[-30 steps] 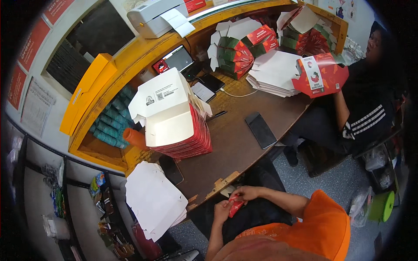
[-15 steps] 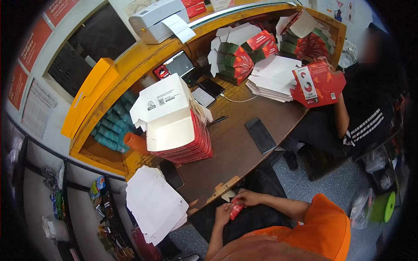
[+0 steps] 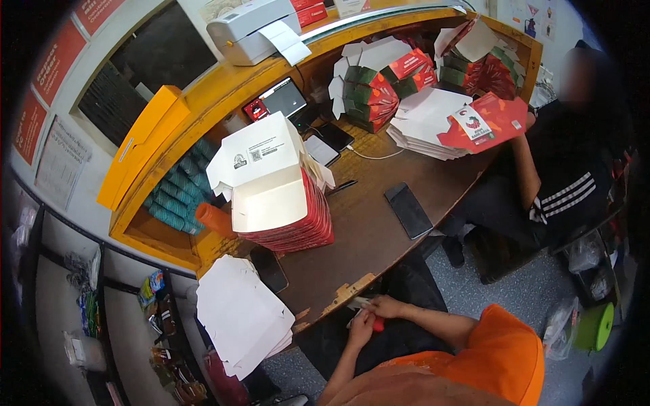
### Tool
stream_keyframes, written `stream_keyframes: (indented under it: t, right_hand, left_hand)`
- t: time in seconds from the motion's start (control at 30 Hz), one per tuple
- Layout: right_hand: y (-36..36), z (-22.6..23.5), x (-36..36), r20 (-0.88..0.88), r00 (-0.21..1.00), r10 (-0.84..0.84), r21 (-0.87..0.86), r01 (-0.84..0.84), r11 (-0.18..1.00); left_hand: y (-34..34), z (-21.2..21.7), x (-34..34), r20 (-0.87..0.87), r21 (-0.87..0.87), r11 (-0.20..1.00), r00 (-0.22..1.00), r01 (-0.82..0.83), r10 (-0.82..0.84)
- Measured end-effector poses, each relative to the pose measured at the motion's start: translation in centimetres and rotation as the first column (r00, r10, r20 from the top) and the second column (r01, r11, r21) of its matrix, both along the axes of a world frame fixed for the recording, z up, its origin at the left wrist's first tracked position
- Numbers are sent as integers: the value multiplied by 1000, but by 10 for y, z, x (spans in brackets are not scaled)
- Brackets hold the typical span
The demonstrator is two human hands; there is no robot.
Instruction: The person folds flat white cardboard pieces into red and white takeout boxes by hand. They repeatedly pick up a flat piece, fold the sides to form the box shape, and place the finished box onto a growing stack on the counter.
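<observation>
Over my lap, just below the desk's front edge, my left hand and my right hand are closed together on a carton. Only a bit of its red side and a pale flap show; my fingers cover the rest. On the desk ahead of me rises a nested stack of folded red boxes with white insides, the top one with its lid up. Flat white carton sheets lie in a pile at the desk's left front corner, nearest to my left hand.
At the right, a co-worker holds a red carton sheet beside another pile of white sheets. The desk bears a dark phone and a pen. Green-and-red folded boxes and a label printer stand behind.
My hands have turned the carton and drawn closer together, so less of its red side shows. The co-worker's red sheet has tilted flatter and moved left over the white pile.
</observation>
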State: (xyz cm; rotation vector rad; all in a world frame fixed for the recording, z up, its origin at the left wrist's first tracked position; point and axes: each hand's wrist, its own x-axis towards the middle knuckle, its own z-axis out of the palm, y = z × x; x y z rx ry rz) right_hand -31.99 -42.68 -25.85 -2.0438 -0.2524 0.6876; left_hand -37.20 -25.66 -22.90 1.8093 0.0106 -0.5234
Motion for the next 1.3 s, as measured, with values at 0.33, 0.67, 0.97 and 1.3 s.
stream_keyframes:
  t: [0.33,0.67,0.97,1.3]
  right_hand:
    - [-30,-50,30,156,889,-430,241,388,890]
    - [-26,42,-3,143,821,-553,448,444,776]
    - [-26,36,4,629,759,-167,-38,245,969]
    - [-29,75,23,247,968,44,-144,-8,990]
  left_hand:
    - [52,0,46,-198,119,945,926,-304,322]
    - [41,-21,27,-463,-234,759,756,-607,463]
    - [30,-22,19,-164,-14,857,847,-515,506]
    - [29,-3,4,40,100,925,930,-367,365]
